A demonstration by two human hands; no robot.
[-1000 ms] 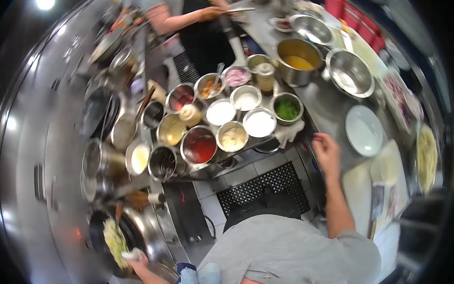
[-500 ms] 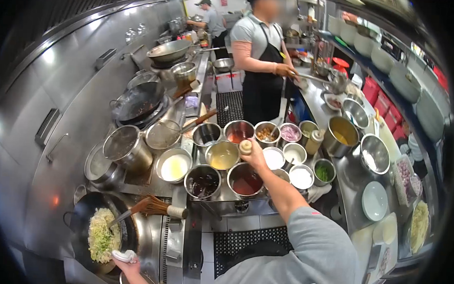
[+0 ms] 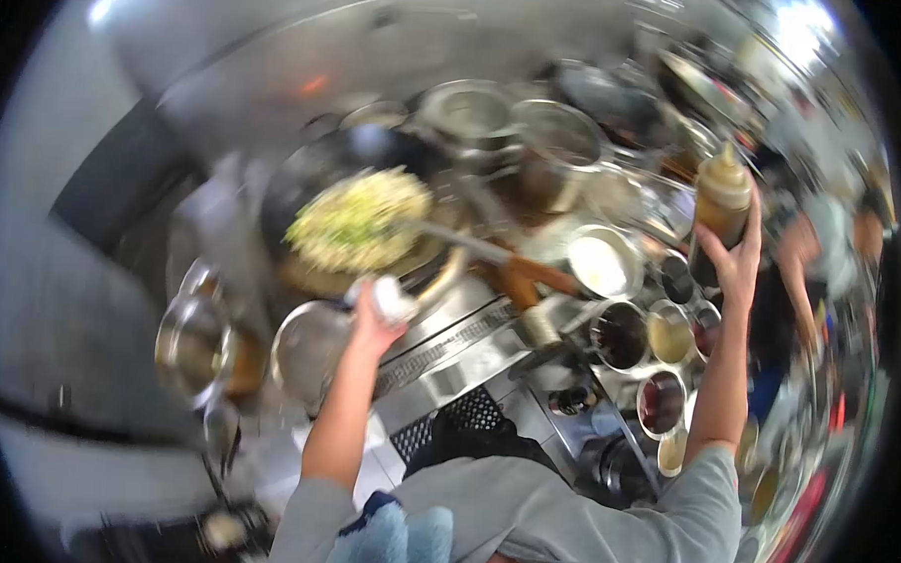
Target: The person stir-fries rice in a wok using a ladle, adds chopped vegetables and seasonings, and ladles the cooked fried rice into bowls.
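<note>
My left hand (image 3: 372, 326) is closed around a bunched white cloth (image 3: 394, 301) at the near rim of a black wok (image 3: 300, 177). Inside the wok lies a heap of pale fried food with chopped greens (image 3: 358, 219), perhaps rice. A long-handled metal utensil (image 3: 472, 245) with a wooden grip leans out of it to the right; its head is buried in the food. On the right, my right hand (image 3: 737, 260) grips a squeeze bottle (image 3: 724, 192) upright, nozzle up, with brownish-yellow contents, raised above the sauce pots.
Metal pots of sauces (image 3: 617, 335) and a white-filled bowl (image 3: 600, 265) stand right of the stove. Stockpots (image 3: 466, 113) are behind. A steel strainer-like bowl (image 3: 314, 351) and a metal pot (image 3: 188, 347) sit to the left. A blurred co-worker's arm (image 3: 796, 279) shows at right.
The view has swung left toward the wok and is blurred. My right hand has lifted the squeeze bottle from above the sauce pots. My left hand stays with the cloth at the wok's rim.
</note>
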